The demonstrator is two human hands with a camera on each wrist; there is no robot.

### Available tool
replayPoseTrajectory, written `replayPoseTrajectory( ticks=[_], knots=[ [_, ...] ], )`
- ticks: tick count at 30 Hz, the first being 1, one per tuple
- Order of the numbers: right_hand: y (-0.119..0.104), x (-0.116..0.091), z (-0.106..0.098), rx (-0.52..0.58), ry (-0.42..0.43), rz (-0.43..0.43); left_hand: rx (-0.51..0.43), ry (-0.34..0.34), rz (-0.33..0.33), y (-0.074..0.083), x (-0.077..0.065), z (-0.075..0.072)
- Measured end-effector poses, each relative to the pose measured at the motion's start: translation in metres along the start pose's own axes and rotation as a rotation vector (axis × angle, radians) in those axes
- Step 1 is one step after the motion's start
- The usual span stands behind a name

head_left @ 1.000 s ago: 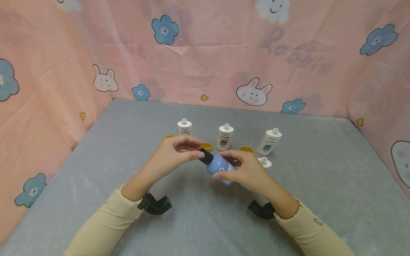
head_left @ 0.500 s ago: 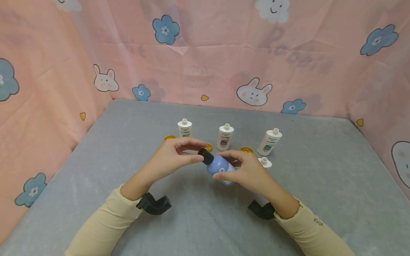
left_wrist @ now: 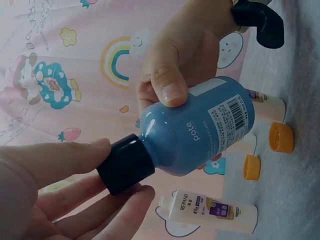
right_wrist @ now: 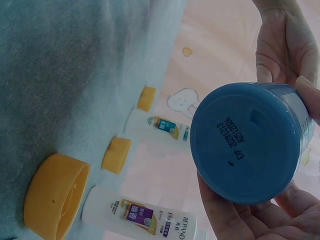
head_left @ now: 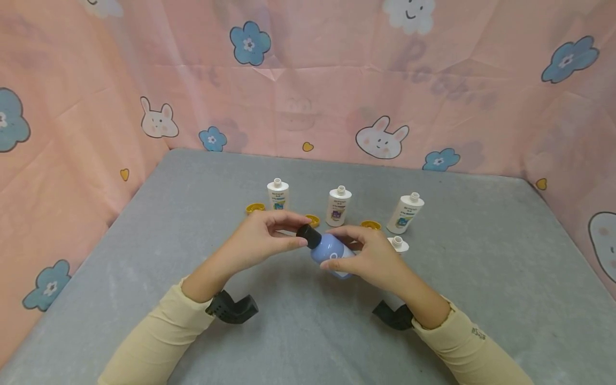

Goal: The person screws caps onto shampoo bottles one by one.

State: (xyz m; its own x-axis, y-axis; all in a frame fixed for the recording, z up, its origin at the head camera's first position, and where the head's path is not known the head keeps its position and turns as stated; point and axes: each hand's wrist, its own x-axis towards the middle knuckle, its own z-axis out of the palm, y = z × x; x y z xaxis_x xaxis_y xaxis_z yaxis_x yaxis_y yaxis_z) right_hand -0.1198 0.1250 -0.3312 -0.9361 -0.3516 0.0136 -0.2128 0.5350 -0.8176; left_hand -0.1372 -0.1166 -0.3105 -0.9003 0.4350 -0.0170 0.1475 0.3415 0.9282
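A blue bottle [head_left: 329,249] with a black cap [head_left: 309,236] is held tilted above the table, its capped end up and to the left. My right hand [head_left: 370,256] grips the bottle's body from the right, thumb on the near side. From the left, my left hand [head_left: 257,235] pinches the black cap between thumb and fingers. In the left wrist view the cap [left_wrist: 126,164] sits on the bottle's neck, and a barcode label shows on the blue bottle [left_wrist: 200,125]. The right wrist view shows the blue bottle's printed base [right_wrist: 245,145].
Behind the hands stand white bottles without caps: one at left [head_left: 278,195], one in the middle [head_left: 338,207], one at right [head_left: 405,214]. Another white bottle [head_left: 397,244] is mostly hidden by the right hand. Yellow caps [head_left: 370,225] lie among them on the grey cloth [head_left: 298,331].
The left thumb and fingers have shifted slightly downward around the black cap, and more of the leftmost yellow cap shows. The right hand and blue bottle have stayed nearly still.
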Motion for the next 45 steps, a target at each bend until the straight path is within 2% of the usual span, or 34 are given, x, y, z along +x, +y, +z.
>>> replayPoseTrajectory(
  ticks=[11,18,23,27,33,38,42,45],
  knots=[
    [-0.0004,0.0,0.0003,0.001,-0.012,0.011,-0.006,0.064,-0.06,0.0025,0.001,0.0013],
    [-0.0001,-0.0001,-0.0007,-0.007,-0.012,0.007,-0.002,0.019,-0.021,0.0023,0.0002,-0.0002],
    [0.0009,0.0005,-0.0005,-0.002,-0.013,0.015,-0.045,-0.023,0.015,0.0025,-0.0001,-0.0021],
    [0.0013,0.0011,0.0002,0.0,-0.012,0.017,-0.062,0.01,-0.005,0.003,0.0004,-0.0016],
    [0.0003,0.0009,0.0007,0.002,-0.013,0.018,-0.019,0.058,-0.05,0.0018,0.0013,0.0008],
    [-0.0002,0.0008,0.0004,0.0,-0.014,0.018,-0.02,0.028,-0.035,0.0017,0.0003,0.0002],
    [-0.0005,0.0005,0.0,0.007,-0.018,0.025,-0.054,-0.016,0.002,0.0031,-0.0009,-0.0016],
    [-0.0006,0.0004,-0.0001,0.011,-0.02,0.026,-0.078,-0.018,0.009,0.0037,-0.0009,-0.002]
  ],
)
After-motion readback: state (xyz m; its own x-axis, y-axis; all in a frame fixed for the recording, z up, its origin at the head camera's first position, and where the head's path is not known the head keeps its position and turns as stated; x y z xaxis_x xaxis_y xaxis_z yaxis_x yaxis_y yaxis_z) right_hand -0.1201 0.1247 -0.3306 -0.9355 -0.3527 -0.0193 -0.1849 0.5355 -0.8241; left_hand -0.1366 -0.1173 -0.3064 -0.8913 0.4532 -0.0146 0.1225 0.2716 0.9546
